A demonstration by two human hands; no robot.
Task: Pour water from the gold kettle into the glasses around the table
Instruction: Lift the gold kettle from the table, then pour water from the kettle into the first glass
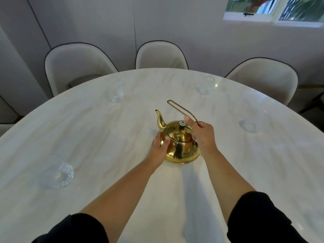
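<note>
The gold kettle (pixel 181 146) stands upright in the middle of the white marble table (pixel 98 130), its spout pointing away to the left. My right hand (pixel 201 135) grips the thin wire handle, which is tilted back over the lid. My left hand (pixel 160 145) rests flat against the kettle's left side below the spout. Clear glasses stand around the table: one near left (pixel 61 175), one far left (pixel 114 94), one far right (pixel 206 85) and one at the right (pixel 249 124). Whether they hold water I cannot tell.
Three cream upholstered chairs with dark piping stand at the table's far edge (pixel 77 65), (pixel 161 55), (pixel 263 78). Behind them is a pale wall, with a window (pixel 275 9) at the top right.
</note>
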